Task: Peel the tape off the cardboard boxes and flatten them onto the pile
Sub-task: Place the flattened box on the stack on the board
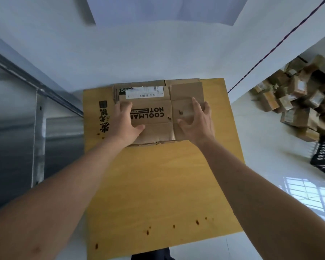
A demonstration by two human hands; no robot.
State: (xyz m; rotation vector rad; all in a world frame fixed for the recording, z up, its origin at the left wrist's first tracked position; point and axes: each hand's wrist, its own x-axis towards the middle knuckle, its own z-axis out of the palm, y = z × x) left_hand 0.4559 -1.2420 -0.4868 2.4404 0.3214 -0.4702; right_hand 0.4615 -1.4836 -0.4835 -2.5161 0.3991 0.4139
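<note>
Flattened box (150,117) is pressed onto the pile (186,87) on the yellow surface (167,184) by left hand (123,121) and right hand (197,121), each grip spread flat.

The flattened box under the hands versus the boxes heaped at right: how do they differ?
The flattened box lies flat on the yellow table, both hands pressing it; the heaped boxes are still assembled, tumbled on the floor. Both are brown cardboard with white labels.
</note>
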